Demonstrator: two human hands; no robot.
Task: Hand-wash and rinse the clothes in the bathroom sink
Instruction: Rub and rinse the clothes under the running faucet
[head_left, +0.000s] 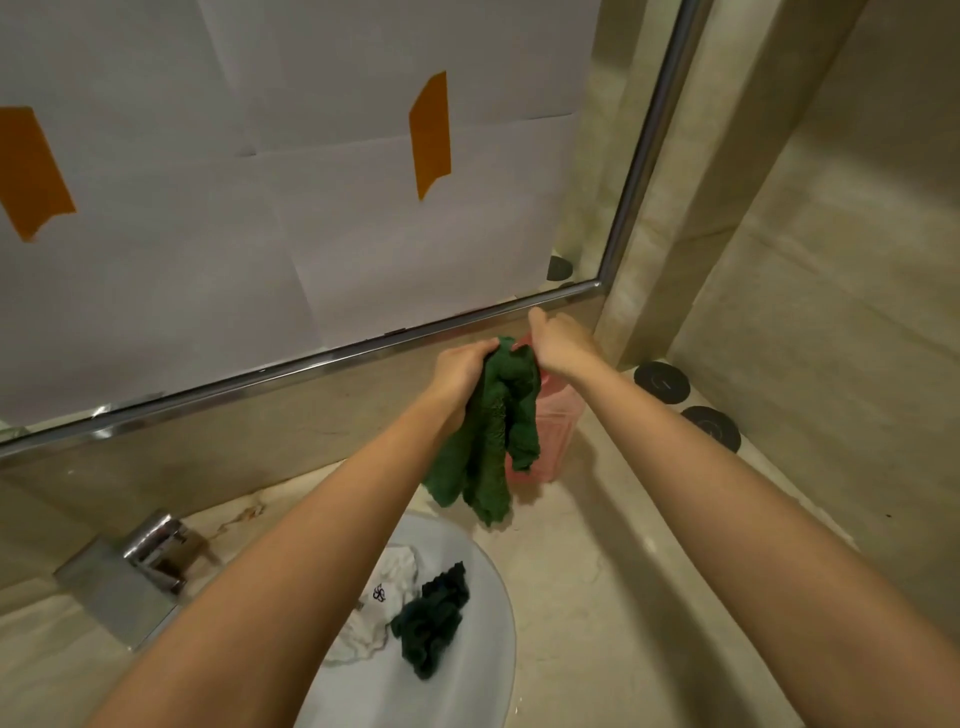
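Observation:
Both hands hold up a green cloth (493, 431) above the counter, beyond the far rim of the white sink (488, 670). My left hand (460, 371) grips its top left part. My right hand (558, 340) grips its top right part, and the cloth hangs down in folds between my arms. In the sink lie a darker green garment (431, 621) and a white garment (379, 608) with a small dark print, side by side.
A pink plastic container (558, 421) stands on the counter behind the hanging cloth. A chrome tap (150, 551) is at the left of the sink. Two black round lids (662, 382) lie by the right wall. The mirror above is covered with paper and orange tape.

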